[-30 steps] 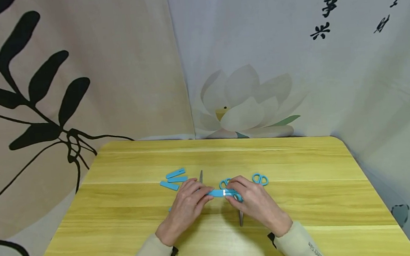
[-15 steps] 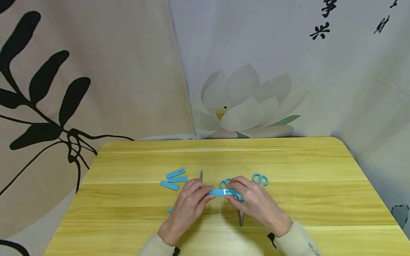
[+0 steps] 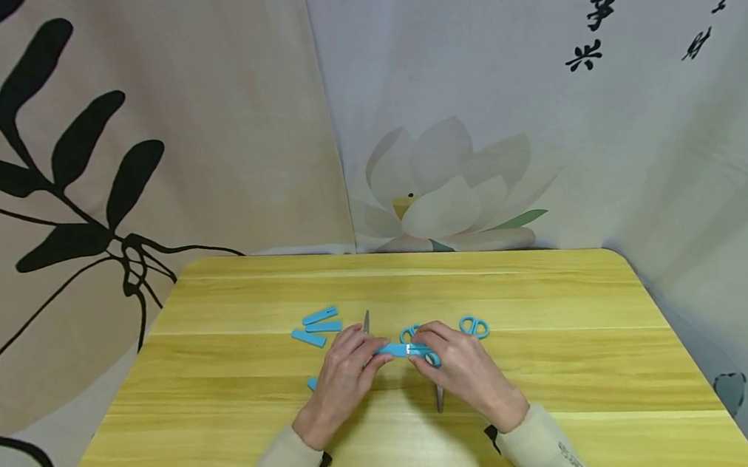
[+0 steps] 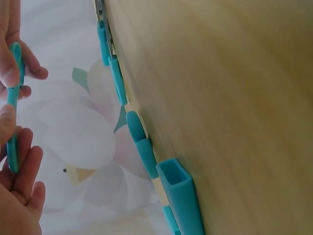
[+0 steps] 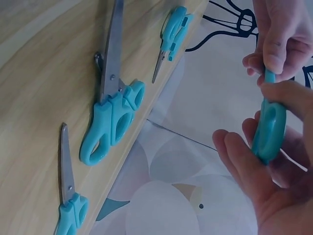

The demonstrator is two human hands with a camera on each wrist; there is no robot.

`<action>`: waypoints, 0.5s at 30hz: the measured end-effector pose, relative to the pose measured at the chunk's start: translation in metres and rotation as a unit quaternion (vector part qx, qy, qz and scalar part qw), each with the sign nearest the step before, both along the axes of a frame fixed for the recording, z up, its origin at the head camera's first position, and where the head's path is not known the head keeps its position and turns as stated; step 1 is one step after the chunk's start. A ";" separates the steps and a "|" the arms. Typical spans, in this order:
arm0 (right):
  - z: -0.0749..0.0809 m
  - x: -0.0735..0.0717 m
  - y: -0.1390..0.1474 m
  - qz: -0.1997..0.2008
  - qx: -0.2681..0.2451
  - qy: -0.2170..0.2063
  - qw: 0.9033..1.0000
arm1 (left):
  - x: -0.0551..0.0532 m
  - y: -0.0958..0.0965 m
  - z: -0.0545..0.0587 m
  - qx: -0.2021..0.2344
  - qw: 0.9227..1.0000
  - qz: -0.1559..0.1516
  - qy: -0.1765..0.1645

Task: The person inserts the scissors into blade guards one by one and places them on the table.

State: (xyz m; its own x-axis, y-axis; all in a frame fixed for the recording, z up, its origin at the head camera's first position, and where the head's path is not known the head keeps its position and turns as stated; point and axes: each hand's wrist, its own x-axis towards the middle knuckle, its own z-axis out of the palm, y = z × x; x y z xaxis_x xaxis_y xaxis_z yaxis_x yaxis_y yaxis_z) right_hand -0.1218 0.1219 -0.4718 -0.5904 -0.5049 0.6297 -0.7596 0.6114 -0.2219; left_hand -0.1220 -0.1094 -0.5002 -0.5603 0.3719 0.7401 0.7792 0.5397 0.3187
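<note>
In the head view my left hand [image 3: 342, 373] pinches the blue blade cover [image 3: 391, 351] of a pair of scissors. Opposite it, my right hand [image 3: 467, 370] grips the blue handles [image 5: 271, 129], whose loop shows among the fingers in the right wrist view. Cover and handles lie in one line, with a narrow pale strip between them. Beneath the hands lie more blue-handled scissors [image 5: 115, 110] with bare blades. A second pair of scissors [image 5: 71, 196] is partly cut off below. The left wrist view shows both hands at its left edge, holding the scissors above the table.
Several loose blue covers [image 3: 322, 328] lie left of the hands, and another cover [image 4: 182, 196] stands out near the left wrist camera. A grey blade [image 3: 366, 323] points away just past my left hand. The wooden table [image 3: 559, 365] ends at a printed curtain [image 3: 470, 106].
Both hands have shifted very slightly to the left with the scissors between them, and the left wrist has come a little inward. The holds look the same.
</note>
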 end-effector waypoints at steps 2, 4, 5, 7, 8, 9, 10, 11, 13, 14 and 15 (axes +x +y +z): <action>0.000 -0.001 0.000 0.001 -0.003 -0.003 1.000 | 0.000 0.000 0.001 -0.004 1.000 0.006 0.001; 0.001 -0.001 0.001 0.003 -0.006 -0.008 1.000 | 0.000 0.000 0.004 -0.017 1.000 0.015 0.003; 0.002 -0.002 0.002 0.005 -0.006 -0.011 1.000 | 0.000 0.000 0.006 -0.026 0.999 0.020 0.004; 0.003 -0.002 0.004 0.007 -0.006 -0.020 1.000 | -0.001 -0.001 0.010 -0.046 0.999 0.024 0.004; 0.004 -0.002 0.005 0.008 -0.005 -0.024 1.000 | -0.002 -0.002 0.012 -0.057 0.998 0.025 0.006; 0.004 -0.002 0.006 0.009 -0.003 -0.029 1.000 | -0.002 -0.003 0.014 -0.068 0.997 0.024 0.006; 0.005 -0.002 0.007 0.011 -0.001 -0.034 0.999 | -0.002 -0.004 0.016 -0.079 0.997 0.024 0.005; 0.005 -0.002 0.008 0.013 -0.001 -0.039 0.999 | -0.003 -0.005 0.018 -0.089 0.996 0.022 0.004; 0.006 -0.002 0.010 0.015 -0.001 -0.049 0.999 | -0.003 -0.008 0.021 -0.106 0.994 0.020 -0.003; 0.006 -0.001 0.011 0.015 -0.001 -0.051 0.999 | -0.002 -0.009 0.022 -0.115 0.993 0.021 -0.007; 0.006 -0.001 0.011 0.016 -0.002 -0.053 0.998 | -0.002 -0.010 0.023 -0.122 0.992 0.021 -0.013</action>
